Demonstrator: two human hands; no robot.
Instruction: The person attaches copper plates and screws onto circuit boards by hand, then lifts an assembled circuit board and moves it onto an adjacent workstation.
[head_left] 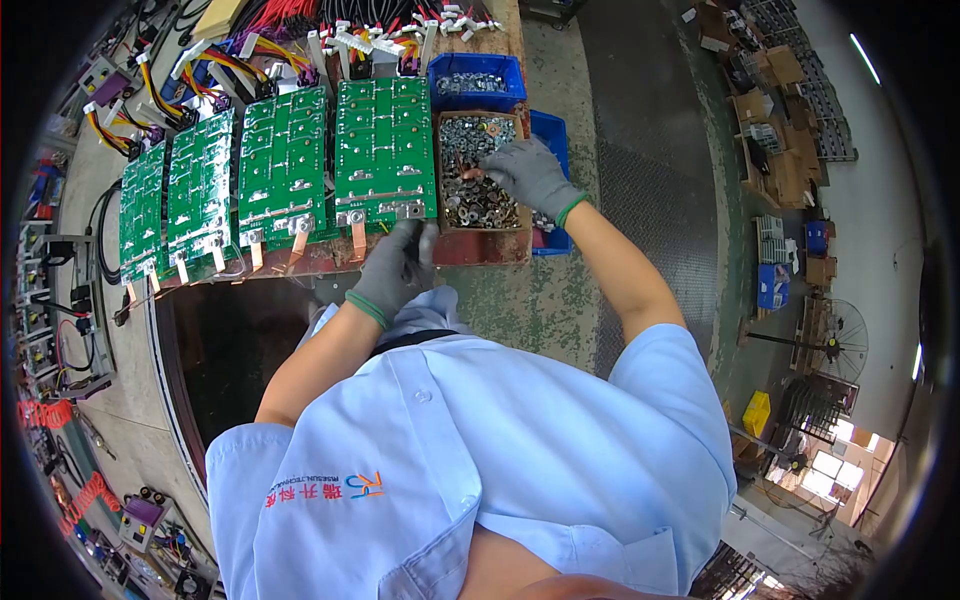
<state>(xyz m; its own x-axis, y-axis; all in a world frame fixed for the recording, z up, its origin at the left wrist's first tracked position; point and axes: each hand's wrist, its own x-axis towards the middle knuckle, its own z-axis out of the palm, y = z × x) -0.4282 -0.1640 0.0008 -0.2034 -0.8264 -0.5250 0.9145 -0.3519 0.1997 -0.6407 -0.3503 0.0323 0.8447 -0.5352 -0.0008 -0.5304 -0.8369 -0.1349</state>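
Observation:
Several green circuit boards [385, 135] lie in a row on the bench, with metal terminals and copper strips [359, 240] along their near edges. My gloved left hand [393, 268] is at the near edge of the rightmost board, just below its metal terminal [411, 211]. Its fingers are curled, and what they grip is hidden. Over a cardboard box [527, 215] of small metal hardware [478, 205], my gloved right hand [535, 175] has its fingertips drawn together beside a copper-coloured piece [470, 173]. Whatever is in those fingertips is too small to make out.
A blue bin [522, 95] of metal parts stands behind the cardboard box, and another blue bin [560, 240] is to its right. Wire bundles with white connectors [365, 42] lie behind the boards. The bench edge [490, 248] runs close to my body.

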